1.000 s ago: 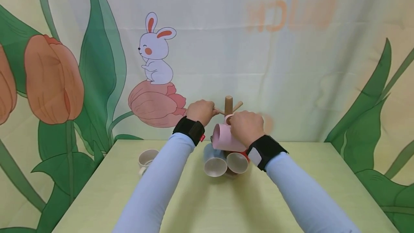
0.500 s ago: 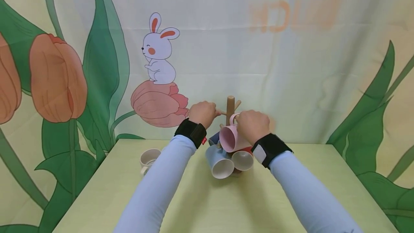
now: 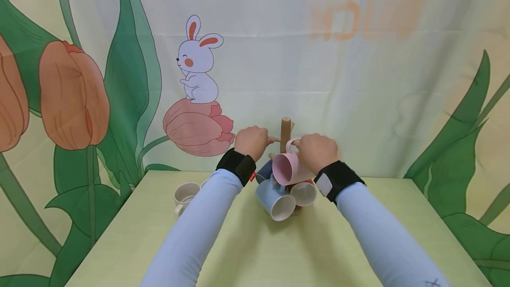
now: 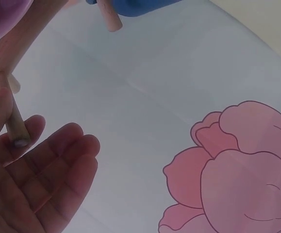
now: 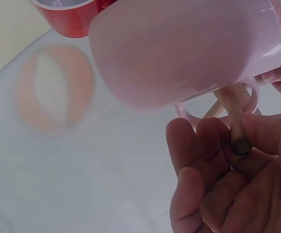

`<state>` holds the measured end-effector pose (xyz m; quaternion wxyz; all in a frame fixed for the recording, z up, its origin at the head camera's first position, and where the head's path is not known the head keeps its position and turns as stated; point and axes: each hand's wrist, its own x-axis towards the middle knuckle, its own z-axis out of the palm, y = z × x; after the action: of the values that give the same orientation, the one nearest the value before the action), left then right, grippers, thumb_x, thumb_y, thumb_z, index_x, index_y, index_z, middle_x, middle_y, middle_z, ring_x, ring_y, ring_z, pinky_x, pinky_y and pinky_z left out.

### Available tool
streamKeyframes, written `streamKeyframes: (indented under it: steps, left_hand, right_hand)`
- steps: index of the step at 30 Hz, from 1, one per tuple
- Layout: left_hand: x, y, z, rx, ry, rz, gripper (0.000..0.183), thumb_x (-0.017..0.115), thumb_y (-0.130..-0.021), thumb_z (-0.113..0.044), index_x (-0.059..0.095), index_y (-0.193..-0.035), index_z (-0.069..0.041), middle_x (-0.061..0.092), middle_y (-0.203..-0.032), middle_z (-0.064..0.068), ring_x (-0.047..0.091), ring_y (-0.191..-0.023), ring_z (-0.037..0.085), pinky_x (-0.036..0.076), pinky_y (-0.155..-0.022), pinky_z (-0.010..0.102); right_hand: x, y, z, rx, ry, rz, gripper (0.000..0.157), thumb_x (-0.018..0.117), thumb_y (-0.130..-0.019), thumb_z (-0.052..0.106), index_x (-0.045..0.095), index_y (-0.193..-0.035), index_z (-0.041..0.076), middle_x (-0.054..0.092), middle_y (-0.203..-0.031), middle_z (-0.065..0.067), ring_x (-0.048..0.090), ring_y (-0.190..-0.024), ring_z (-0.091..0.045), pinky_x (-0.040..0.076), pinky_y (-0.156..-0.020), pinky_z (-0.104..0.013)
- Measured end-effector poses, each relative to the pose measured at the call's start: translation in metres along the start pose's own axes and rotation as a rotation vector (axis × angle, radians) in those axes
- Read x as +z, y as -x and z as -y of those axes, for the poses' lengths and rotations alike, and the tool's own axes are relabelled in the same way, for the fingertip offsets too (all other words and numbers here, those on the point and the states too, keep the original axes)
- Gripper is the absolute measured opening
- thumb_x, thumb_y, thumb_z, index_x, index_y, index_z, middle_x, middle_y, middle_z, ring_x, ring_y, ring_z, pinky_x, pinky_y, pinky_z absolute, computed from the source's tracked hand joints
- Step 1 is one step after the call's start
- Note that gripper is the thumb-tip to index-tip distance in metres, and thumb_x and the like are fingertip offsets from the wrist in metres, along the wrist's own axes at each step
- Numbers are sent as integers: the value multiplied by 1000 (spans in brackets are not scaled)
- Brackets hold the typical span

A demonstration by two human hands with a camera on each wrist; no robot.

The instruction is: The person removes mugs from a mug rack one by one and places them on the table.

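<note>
Wooden mug tree was near the table's far edge, hung with a pink mug, a light-blue mug, a dark-blue mug and a red mug. The left hand pinched an upper peg between thumb and index finger; the right hand pinched the tip of another peg, which ran through the pink mug's handle. Whether the base touched the tabletop was hidden. Uneven force from the two hands would probably tip the tree, and mugs hung only by their handles could then slide off or knock together. Behind, the printed curtain left little room; more lay on the near side. Leftward, a white mug sat beside the left sleeve.
</note>
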<state>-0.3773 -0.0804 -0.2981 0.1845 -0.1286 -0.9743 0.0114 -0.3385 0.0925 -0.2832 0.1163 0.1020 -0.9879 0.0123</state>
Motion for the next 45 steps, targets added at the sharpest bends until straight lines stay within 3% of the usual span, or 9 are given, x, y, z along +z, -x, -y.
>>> streamKeyframes:
  steps: [8, 19, 35, 45]
  left_hand:
    - [0, 3, 0, 0, 5, -11, 34, 58, -99, -39, 75, -102, -9, 67, -74, 4, 62, -63, 17, 57, -61, 31]
    - [3, 8, -2, -4, -1, -23, 34, 58, -99, -38, 76, -102, -10, 67, -75, 4, 62, -63, 17, 57, -63, 30]
    - [3, 14, -6, 12, -10, -28, 34, 57, -100, -38, 73, -103, -8, 62, -70, 3, 58, -58, 15, 56, -58, 29]
    - [-1, 17, -8, 28, -3, -46, 33, 57, -101, -36, 73, -100, -7, 66, -73, 4, 63, -61, 16, 56, -57, 31]
  right_hand:
    - [-1, -4, -3, -1, 14, 63, 36, 65, -96, 30, 69, -125, 8, 68, -80, -10, 65, -68, -26, 57, -62, -45]
    - [5, -9, -13, 22, -88, 50, 35, 55, -102, 35, 69, -115, 6, 69, -85, -12, 66, -75, -31, 54, -64, -45]
    - [6, -16, -21, 35, -113, 58, 43, 48, -105, 40, 66, -127, 8, 71, -107, -17, 68, -88, -36, 55, -77, -52]
    - [7, -19, -25, 27, -137, 44, 41, 48, -105, 38, 66, -126, 8, 71, -108, -18, 68, -89, -36, 55, -74, -52]
